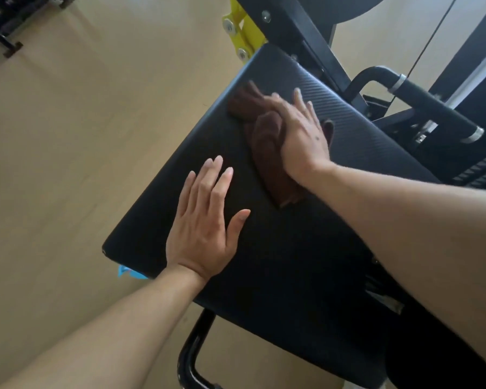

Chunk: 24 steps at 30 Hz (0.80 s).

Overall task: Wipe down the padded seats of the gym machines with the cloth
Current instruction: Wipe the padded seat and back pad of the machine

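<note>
Filling most of the view, the floor (68,150) was pale tan and bare around the machine. Next came the seat (278,262), a black padded slab with a ribbed texture, set on a black frame (298,32) with a yellow bracket (243,32) bolted at its far corner. A black handle (432,102) with silver collars lay beyond the seat's right edge, and a black tube (191,355) curved under its near edge. No brand, label or writing could be read on any of it.

The left hand (205,228) lay flat on the seat's near left part, fingers straight and slightly spread, holding nothing. The right hand (300,136) pressed down on the cloth (267,141), fingers extended over it rather than curled round it. That cloth, dark brown and bunched, sat on the seat's far half, part of it sticking out past the fingertips and part trailing back beneath the wrist. A small blue scrap (127,272) showed by the seat's near left corner.
</note>
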Available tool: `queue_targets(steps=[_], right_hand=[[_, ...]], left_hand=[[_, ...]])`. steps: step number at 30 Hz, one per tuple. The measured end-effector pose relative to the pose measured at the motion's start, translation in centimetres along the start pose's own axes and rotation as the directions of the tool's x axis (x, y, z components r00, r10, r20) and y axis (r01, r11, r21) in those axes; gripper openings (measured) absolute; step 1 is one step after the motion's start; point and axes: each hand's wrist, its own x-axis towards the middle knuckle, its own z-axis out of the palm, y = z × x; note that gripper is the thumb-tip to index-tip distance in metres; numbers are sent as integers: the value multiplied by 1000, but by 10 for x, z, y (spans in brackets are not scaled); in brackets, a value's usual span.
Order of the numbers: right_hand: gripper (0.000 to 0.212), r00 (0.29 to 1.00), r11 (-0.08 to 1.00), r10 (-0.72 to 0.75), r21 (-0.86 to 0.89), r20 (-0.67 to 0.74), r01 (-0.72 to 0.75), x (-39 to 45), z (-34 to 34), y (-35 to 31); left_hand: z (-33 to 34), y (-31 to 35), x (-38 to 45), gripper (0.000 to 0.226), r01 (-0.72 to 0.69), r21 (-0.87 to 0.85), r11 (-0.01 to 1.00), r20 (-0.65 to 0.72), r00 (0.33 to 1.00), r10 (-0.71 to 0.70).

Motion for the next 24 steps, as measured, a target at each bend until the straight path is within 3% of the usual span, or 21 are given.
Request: queue_targets(steps=[2, 3, 4, 6, 8, 10, 14, 16, 19, 22, 24], right_hand=[[58, 983, 985, 173, 35, -61, -171, 10, 5, -13], [62, 980, 982, 186, 37, -67, -184, 6, 12, -22], [65, 991, 992, 123, 16, -50, -123, -2, 19, -31], [65, 986, 988, -152, -27, 68, 155, -23, 31, -42], [57, 897, 920, -383, 0, 221, 393, -23, 35, -43], [50, 829, 872, -481, 65, 286, 484, -2, 32, -43], [42, 780, 841, -518, 42, 350, 540, 31, 29, -44], [41, 799, 855, -494, 24, 342, 518, 41, 28, -43], [43, 884, 915, -394, 16, 253, 403, 58, 24, -43], [48, 978, 980, -194, -24, 82, 197, 81, 10, -27], [52, 998, 997, -62, -37, 8, 62, 94, -5, -4]], left_hand=[[1, 0, -1, 63, 10, 51, 999, -25, 1000, -9], [0, 0, -1, 65, 16, 62, 998, -36, 999, -13], [0, 0, -1, 67, 20, 65, 998, -44, 999, -17], [0, 1, -2, 68, 26, 59, 998, -49, 999, -23], [0, 2, -2, 68, 30, 67, 997, -50, 998, -27], [0, 1, -1, 69, 31, 84, 996, -35, 999, -29], [-1, 2, 1, 72, 36, 132, 991, 38, 998, -42], [-1, 4, 4, 76, 24, 202, 979, 122, 991, -50], [0, 6, 11, 84, -21, 325, 945, 265, 962, -70], [0, 7, 11, 85, -48, 368, 929, 323, 943, -79], [0, 7, 10, 83, -55, 366, 929, 332, 940, -75]])
